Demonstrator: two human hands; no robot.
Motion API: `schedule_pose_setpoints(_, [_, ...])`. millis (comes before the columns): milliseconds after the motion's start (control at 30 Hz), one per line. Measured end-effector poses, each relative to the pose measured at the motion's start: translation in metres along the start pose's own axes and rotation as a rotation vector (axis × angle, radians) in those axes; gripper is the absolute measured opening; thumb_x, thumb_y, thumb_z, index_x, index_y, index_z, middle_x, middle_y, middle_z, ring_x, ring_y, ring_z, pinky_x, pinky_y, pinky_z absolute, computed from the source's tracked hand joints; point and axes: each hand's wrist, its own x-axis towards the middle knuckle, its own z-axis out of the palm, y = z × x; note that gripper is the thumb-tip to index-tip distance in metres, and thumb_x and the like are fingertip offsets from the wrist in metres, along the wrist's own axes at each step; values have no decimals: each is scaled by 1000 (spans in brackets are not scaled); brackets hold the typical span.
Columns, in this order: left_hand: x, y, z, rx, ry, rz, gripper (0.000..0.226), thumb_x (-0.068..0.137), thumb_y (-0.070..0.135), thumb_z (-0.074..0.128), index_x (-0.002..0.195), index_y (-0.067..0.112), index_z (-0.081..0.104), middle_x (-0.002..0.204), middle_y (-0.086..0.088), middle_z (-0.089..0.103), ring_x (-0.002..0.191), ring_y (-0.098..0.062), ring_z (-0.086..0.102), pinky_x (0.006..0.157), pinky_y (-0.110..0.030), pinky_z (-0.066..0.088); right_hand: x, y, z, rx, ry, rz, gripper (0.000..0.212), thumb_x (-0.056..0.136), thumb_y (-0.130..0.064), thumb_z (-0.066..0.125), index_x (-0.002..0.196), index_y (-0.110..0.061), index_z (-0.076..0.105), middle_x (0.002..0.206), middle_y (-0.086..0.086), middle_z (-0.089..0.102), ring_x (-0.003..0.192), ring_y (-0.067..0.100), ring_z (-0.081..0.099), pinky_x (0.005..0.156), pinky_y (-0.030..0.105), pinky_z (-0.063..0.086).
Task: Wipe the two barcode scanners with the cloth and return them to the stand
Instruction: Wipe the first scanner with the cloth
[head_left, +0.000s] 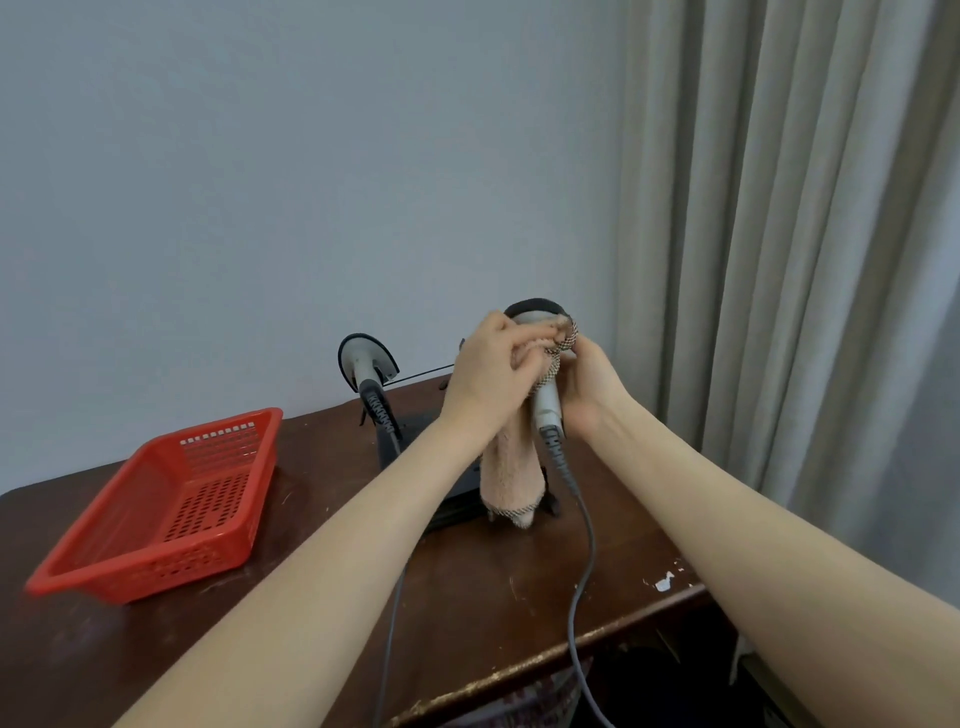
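Mount: head-worn, wide-angle.
Facing: forward and down over the table (493, 597); wall (260, 182) at 12 o'clock, curtain (779, 208) at 2 o'clock.
Range: near the table.

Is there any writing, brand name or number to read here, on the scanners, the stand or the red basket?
No text can be read anywhere.
On the held scanner, no label shows; the cloth, left hand and right hand cover much of it.
On the second scanner and the stand, no marks are legible.
The red basket has only holes.
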Motion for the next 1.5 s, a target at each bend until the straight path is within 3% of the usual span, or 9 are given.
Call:
schedule_pose_setpoints(133, [-18, -2, 5, -43, -58, -37, 23, 79, 9, 62, 90, 24, 75, 79, 5, 45, 80, -13, 54, 74, -15, 42, -8, 0, -2, 6, -3, 22, 53, 97, -36, 46, 61, -3, 69, 62, 9, 65, 56, 21, 67, 66, 29, 53])
schedule_pose_setpoints(233, [-30, -2, 6, -17, -106, 17, 21, 72, 13, 56, 77, 19, 75, 73, 2, 45, 78, -17, 60, 72, -28, 48, -9, -2, -2, -49, 84, -16, 40, 95, -39, 53, 74, -6, 57, 50, 4, 55, 38, 14, 55, 41, 19, 46])
schedule_pose_setpoints(400, [-35, -2, -1, -79, -197, 72, 24, 70, 11, 51, 69, 18, 75, 65, -3, 49, 62, -9, 48, 56, -13, 34, -6, -3, 2, -70, 136, -7, 40, 93, -42, 56, 99, -3, 56, 82, 15, 61, 64, 24, 63, 59, 28, 55])
schedule_pose_setpoints(567, [-2, 0, -10, -107, 145, -85, 24, 83, 9, 57, 95, 23, 73, 88, -5, 57, 77, -6, 53, 70, -3, 36, -4, 3, 7, -48, 118, -30, 36, 91, -40, 60, 99, -5, 63, 97, 13, 66, 90, 28, 66, 91, 40, 52])
schedule_pose_setpoints(800, [-21, -10, 7, -79, -75, -129, 26, 83, 11, 57, 94, 28, 73, 86, 7, 43, 86, -6, 50, 78, -7, 36, -3, 4, 7, 135, 42, 46, 46, 96, -31, 52, 54, -12, 52, 49, -1, 51, 43, 11, 53, 50, 18, 48])
schedule_pose_setpoints(1033, [-44, -16, -4, -289, -113, -115, 24, 77, 6, 52, 68, 15, 73, 78, 4, 56, 79, -1, 59, 79, -14, 45, -5, 1, 11, -95, 148, 5, 35, 92, -40, 58, 97, -6, 57, 91, 12, 58, 70, 22, 60, 51, 25, 54])
schedule_pose_setpoints(1133, [-32, -20, -6, -451, 150, -337, 21, 86, 11, 55, 90, 23, 72, 101, 6, 68, 101, -7, 61, 96, -33, 47, -7, -3, 15, -32, 153, -14, 32, 93, -37, 59, 92, -5, 58, 83, 10, 61, 69, 23, 63, 48, 26, 54])
schedule_pose_setpoints(1333, [-20, -19, 9, -522, -30, -506, 56, 81, 27, 69, 132, 26, 46, 127, 3, 57, 115, -12, 56, 100, -34, 45, -8, 8, 27, 26, 142, -50, 39, 91, -30, 63, 119, -3, 62, 102, 15, 69, 76, 27, 70, 53, 31, 56])
schedule_pose_setpoints(1500, [-14, -19, 3, -882, 33, -648, 16, 89, 12, 60, 104, 13, 63, 99, -9, 69, 87, -23, 67, 81, -36, 55, -9, -3, 23, -70, 134, -28, 35, 87, -43, 64, 107, -14, 62, 108, 10, 66, 93, 21, 63, 66, 33, 50])
